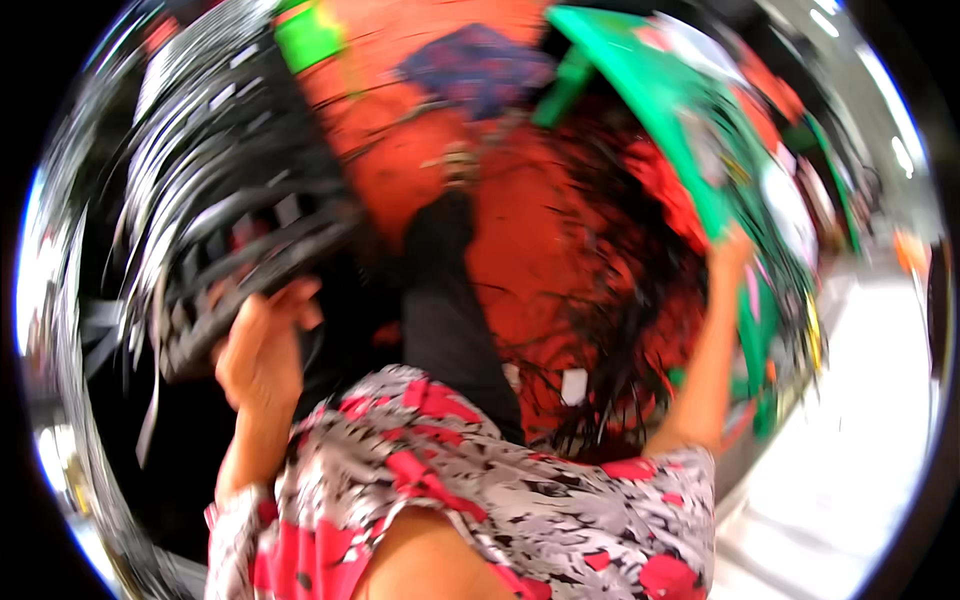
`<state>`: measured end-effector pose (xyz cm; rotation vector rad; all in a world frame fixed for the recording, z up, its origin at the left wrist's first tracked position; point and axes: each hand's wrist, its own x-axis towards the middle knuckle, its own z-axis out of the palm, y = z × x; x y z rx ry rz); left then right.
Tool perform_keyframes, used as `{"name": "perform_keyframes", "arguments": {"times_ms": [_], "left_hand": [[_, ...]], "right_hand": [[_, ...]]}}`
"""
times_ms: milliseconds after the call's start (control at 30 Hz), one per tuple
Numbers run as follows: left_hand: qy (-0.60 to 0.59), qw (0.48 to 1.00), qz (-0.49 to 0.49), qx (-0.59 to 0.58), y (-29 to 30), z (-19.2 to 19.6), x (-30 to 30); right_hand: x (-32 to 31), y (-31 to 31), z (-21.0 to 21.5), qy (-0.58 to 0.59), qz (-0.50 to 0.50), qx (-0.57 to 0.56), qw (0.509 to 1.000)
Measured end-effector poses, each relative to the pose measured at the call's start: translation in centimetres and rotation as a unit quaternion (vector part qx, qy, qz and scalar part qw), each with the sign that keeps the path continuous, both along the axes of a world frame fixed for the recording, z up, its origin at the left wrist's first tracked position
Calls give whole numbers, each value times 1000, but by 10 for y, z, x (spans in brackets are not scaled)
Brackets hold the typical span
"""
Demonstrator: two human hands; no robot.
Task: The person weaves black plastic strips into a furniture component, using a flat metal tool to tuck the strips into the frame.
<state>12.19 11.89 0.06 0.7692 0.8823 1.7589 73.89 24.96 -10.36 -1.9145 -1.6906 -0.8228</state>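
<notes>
My left hand (262,348) is at the near edge of a black slotted plastic crate (262,265), its fingers bent and smeared by motion. Whether they grip the rim, I cannot tell. Many thin, pale and dark strips (185,150) lie across the crate and hang over its outer side. On the right, my arm reaches out to a green table (650,85). There my right hand (733,248) is closed at the table's near edge, its fingertips hidden. Cables or strands (765,215) in a tangle lie on the tabletop beside it.
A heap of black strips (620,310) covers part of the red floor (520,250) below the table. A dark patterned cloth (475,70) lies farther off, near a bright green object (310,35). A white surface (840,390) stands at right.
</notes>
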Motion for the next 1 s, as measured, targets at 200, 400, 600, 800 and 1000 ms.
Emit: {"name": "perform_keyframes", "arguments": {"times_ms": [200,400,600,800,1000], "left_hand": [[-185,968,-160,50,11,24,-35],[-255,960,-79,80,2,39,-59],[-233,967,-49,90,25,53,-66],[-227,967,-65,98,28,53,-68],[-259,951,-128,110,33,50,-62]], "right_hand": [[111,26,-19,28,-240,-248,938],[105,60,-20,79,-295,-269,913],[137,63,-31,70,-266,-307,911],[52,61,-7,33,-280,-249,927],[116,47,-29,76,-112,-279,951]]}}
